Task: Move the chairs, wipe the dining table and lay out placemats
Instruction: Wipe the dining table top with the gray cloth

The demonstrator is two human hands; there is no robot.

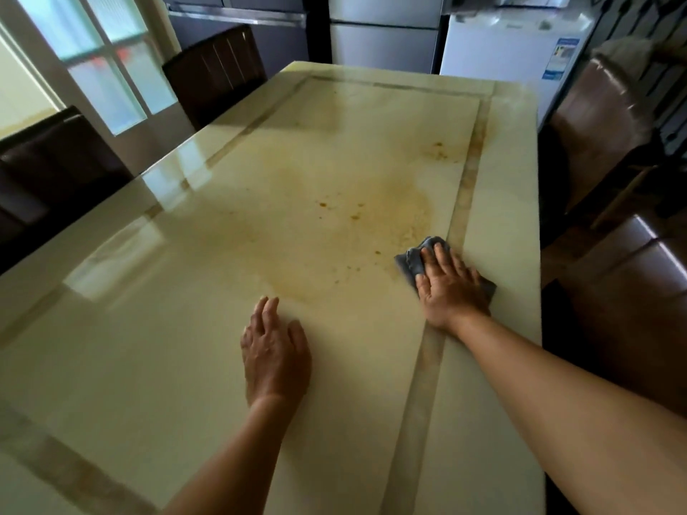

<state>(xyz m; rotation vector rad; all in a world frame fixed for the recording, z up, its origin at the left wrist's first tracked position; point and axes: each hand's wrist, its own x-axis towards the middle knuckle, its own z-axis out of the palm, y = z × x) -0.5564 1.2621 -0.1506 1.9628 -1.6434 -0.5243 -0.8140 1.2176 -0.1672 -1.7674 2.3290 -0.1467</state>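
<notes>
The cream dining table (186,366) fills the view, glossy, with a brownish inlaid border and orange-brown stains around its middle. My right hand (450,288) presses flat on a grey cloth (412,260) near the right border strip, fingers straight, at the edge of the stained patch. My left hand (275,351) rests palm down on the bare tabletop, to the left of and nearer than the cloth. Two dark chairs (215,72) (48,172) stand along the left side. Two brown chairs (598,131) (628,310) stand off the right side. No placemats are in view.
A silver fridge (384,31) and a white appliance (513,50) stand beyond the table's far end. A glazed door (107,61) lies to the left behind the dark chairs. A dark gap of floor separates the table's right edge from the brown chairs.
</notes>
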